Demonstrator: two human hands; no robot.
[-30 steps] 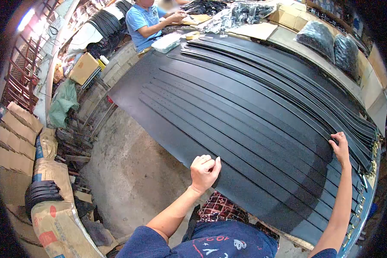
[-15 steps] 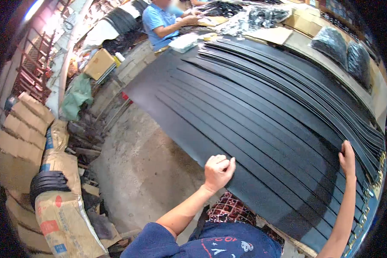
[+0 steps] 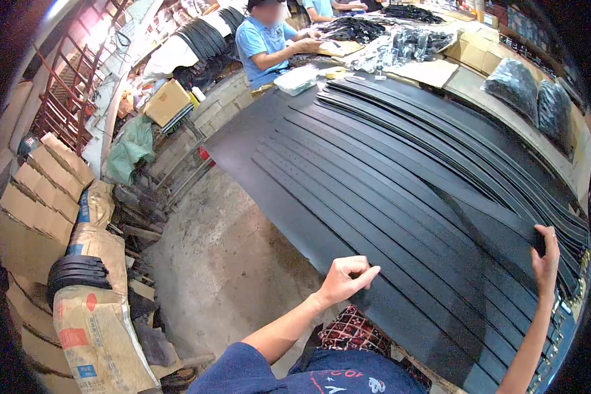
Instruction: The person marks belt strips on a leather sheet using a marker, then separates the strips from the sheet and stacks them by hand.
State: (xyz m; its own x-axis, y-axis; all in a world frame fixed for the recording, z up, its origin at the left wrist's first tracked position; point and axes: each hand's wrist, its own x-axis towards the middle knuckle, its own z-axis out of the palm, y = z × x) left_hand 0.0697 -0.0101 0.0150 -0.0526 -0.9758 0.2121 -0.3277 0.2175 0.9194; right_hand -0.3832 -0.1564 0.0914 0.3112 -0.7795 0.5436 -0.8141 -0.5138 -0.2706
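Long flat black strips [image 3: 374,197] lie side by side across the dark tabletop [image 3: 243,148] in front of me. My right hand [image 3: 546,259] is at the right end of the strips, its fingers and thumb closed on the end of one black strip [image 3: 486,207]. That strip is partly raised, with a dark shadow beneath it. My left hand [image 3: 348,281] is at the near edge of the table, fingers curled in and thumb pointing right; nothing shows in it. A layered stack of black strips [image 3: 440,141] runs along the far side.
Brass-coloured metal pieces [image 3: 563,322] line the table's right edge. A white plastic tub [image 3: 297,80] and bagged black goods [image 3: 507,85] sit farther back. A co-worker in a blue shirt [image 3: 259,49] works at the far end. Cardboard [image 3: 39,217] and sacks [image 3: 88,328] stand at left.
My right hand has shifted slightly right and down in view, and the strip at it now rises off the others. My left hand's thumb has stretched out. The whole view has shifted a little.
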